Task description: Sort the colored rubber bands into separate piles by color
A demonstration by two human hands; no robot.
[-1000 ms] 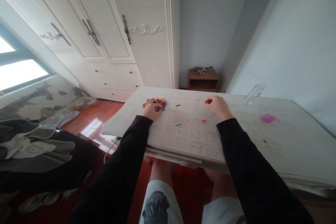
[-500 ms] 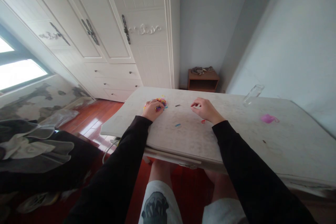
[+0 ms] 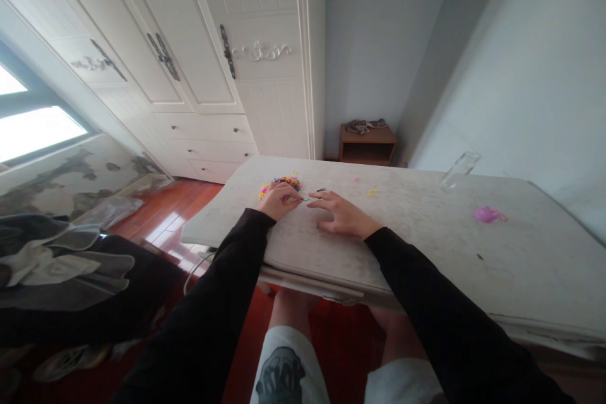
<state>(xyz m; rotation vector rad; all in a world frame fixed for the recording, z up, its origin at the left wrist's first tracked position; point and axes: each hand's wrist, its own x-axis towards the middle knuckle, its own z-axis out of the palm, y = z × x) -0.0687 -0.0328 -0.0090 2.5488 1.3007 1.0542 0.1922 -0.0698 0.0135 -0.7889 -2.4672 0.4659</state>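
On the left part of the white table (image 3: 360, 265), my left hand (image 3: 275, 203) rests at the near edge of a heap of small, brightly coloured pieces (image 3: 290, 182), perhaps little bands. Its thumb and finger are pinched on a thin teal piece (image 3: 305, 199) that sticks out to the right. Some purple and yellow pieces (image 3: 286, 199) show against this hand. My right hand (image 3: 345, 214) is open, fingers spread and pointing left, its fingertips just short of the teal piece. A small dark piece (image 3: 321, 190) lies just beyond those fingertips.
Loose yellow pieces (image 3: 372, 192) and a pink one (image 3: 356, 180) lie beyond my right hand. Farther right are a clear glass bottle (image 3: 459, 172) and a crumpled pink bag (image 3: 487, 214). A white wardrobe (image 3: 269, 95) and a brown nightstand (image 3: 368, 136) stand behind the table.
My right hand has moved left towards my left hand, and its fingers have spread. Yellow and pink pieces now show where it was. The teal piece now sticks out from my left fingertips.
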